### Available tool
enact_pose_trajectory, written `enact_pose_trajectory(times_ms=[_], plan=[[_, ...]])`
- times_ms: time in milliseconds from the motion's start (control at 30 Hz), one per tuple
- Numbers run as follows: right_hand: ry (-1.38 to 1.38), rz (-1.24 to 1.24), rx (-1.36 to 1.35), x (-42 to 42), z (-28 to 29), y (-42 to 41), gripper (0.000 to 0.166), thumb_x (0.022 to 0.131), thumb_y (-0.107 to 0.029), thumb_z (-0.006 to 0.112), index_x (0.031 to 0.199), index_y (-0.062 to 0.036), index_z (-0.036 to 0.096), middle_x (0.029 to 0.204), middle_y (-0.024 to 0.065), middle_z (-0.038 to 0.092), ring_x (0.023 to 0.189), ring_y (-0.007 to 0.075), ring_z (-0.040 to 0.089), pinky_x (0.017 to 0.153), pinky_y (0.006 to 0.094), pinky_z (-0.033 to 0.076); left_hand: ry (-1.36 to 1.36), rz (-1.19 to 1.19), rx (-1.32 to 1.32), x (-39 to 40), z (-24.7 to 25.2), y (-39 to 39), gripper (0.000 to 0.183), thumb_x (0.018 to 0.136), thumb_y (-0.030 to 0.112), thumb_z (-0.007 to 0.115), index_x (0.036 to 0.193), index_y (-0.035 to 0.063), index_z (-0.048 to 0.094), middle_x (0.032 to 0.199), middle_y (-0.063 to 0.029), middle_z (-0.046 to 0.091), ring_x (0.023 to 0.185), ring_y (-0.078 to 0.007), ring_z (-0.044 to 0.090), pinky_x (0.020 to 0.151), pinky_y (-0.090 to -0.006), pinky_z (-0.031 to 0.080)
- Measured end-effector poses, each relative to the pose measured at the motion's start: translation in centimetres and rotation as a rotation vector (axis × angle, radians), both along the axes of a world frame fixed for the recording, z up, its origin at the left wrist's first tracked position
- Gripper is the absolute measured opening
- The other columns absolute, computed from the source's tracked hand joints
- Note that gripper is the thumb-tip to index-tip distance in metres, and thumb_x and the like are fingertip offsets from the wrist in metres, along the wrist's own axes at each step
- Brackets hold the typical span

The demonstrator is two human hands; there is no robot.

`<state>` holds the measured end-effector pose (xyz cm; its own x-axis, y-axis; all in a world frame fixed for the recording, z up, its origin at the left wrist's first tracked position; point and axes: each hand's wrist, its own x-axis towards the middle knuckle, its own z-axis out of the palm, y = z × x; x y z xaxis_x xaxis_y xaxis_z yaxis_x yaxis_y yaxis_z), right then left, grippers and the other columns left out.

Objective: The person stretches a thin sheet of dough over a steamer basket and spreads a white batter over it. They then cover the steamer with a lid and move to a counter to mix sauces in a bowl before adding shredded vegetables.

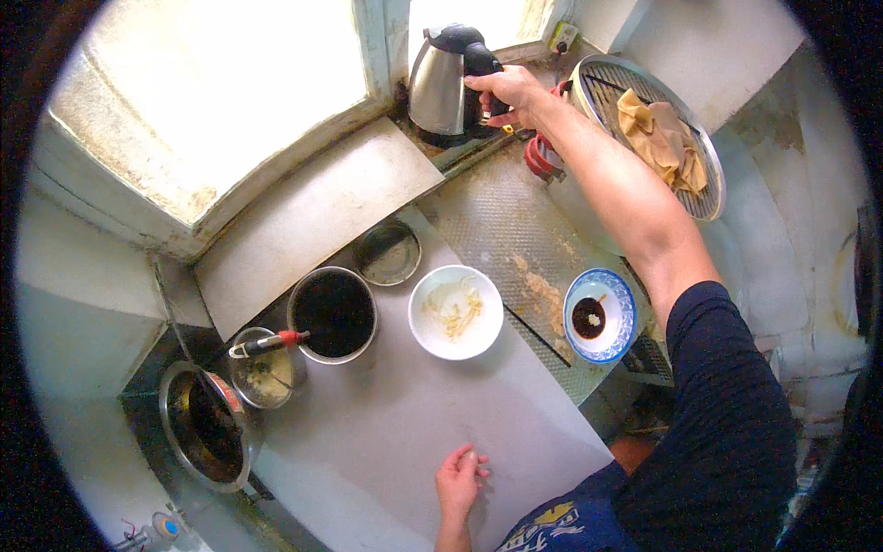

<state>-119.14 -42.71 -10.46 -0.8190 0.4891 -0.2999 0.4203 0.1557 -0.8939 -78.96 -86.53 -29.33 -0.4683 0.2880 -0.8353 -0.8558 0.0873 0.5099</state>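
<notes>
At the back, by the window corner, my right hand (507,93) grips the black handle of a stainless-steel electric kettle (438,86), which stands upright. My left hand (461,472) hovers over or rests on the grey worktop (414,421), its fingers loosely curled with nothing in them. Beyond it is a white bowl (455,312) with pale shreds at its bottom. To the right sits a blue-patterned bowl (624,324) holding a dark sauce (588,317) with a small pale clump on it.
A pot of dark liquid (332,314), a round metal lid (390,252), a tub of pale paste (265,379) and a large metal basin (172,441) line the left. A dark thin stick (538,336) lies between the bowls. Brown cloth (662,138) rests on a slatted steamer rack (607,86).
</notes>
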Motion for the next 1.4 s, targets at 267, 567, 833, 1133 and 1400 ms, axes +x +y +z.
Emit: enact_pose_trajectory(times_ms=[267, 567, 833, 1133, 1400], plan=[[0.185, 0.134, -0.446, 1.6, -0.9, 3.5, 0.037, 0.096, -0.037, 0.050, 0.109, -0.0065, 0.065, 0.098, 0.0044, 0.070, 0.095, 0.0190, 0.066, 0.083, 0.0460, 0.057, -0.008, -0.027, 0.003, -0.5, -0.5, 0.4, 0.031, 0.100, 0.015, 0.058, 0.127, 0.0008, 0.060, 0.096, -0.0092, 0.074, 0.069, -0.0115, 0.067, 0.053, -0.0246, 0.048], [0.146, -0.022, -0.121, 1.7, 0.2, 1.3, 0.043, 0.094, -0.049, 0.056, 0.108, -0.0093, 0.065, 0.101, 0.0050, 0.069, 0.100, 0.0177, 0.064, 0.081, 0.0441, 0.054, 0.037, -0.017, 0.011, -2.5, 0.1, 1.3, 0.031, 0.100, 0.015, 0.058, 0.128, 0.0015, 0.060, 0.097, -0.0077, 0.073, 0.070, -0.0102, 0.065, 0.054, -0.0232, 0.047], [-0.364, 0.316, 0.427, 15.3, -15.3, -2.6, 0.045, 0.088, -0.046, 0.069, 0.096, -0.0015, 0.069, 0.077, 0.0108, 0.070, 0.064, 0.0195, 0.068, 0.057, 0.0370, 0.055, 0.091, -0.018, 0.019, -2.4, 0.6, 1.1, 0.032, 0.100, 0.014, 0.056, 0.130, 0.0025, 0.059, 0.096, -0.0087, 0.073, 0.069, -0.0103, 0.064, 0.053, -0.0231, 0.048], [-0.220, 0.238, 0.089, 25.1, -18.5, -12.9, 0.035, 0.079, -0.005, 0.059, 0.112, 0.0046, 0.068, 0.090, 0.0161, 0.073, 0.073, 0.0241, 0.073, 0.061, 0.0391, 0.061, 0.119, 0.073, 0.005, -1.3, 1.5, 0.9, 0.035, 0.101, 0.020, 0.057, 0.131, 0.0017, 0.057, 0.098, -0.0103, 0.073, 0.070, -0.0126, 0.065, 0.053, -0.0243, 0.047], [-0.168, 0.354, -0.056, 32.5, -12.0, -19.9, 0.034, 0.079, -0.006, 0.056, 0.107, 0.0099, 0.065, 0.088, 0.0189, 0.070, 0.071, 0.0247, 0.072, 0.057, 0.0377, 0.062, 0.220, 0.276, 0.087, -1.1, 4.8, 1.3, 0.039, 0.103, 0.026, 0.051, 0.129, -0.0030, 0.052, 0.101, -0.0170, 0.071, 0.068, -0.0143, 0.066, 0.050, -0.0244, 0.051]])
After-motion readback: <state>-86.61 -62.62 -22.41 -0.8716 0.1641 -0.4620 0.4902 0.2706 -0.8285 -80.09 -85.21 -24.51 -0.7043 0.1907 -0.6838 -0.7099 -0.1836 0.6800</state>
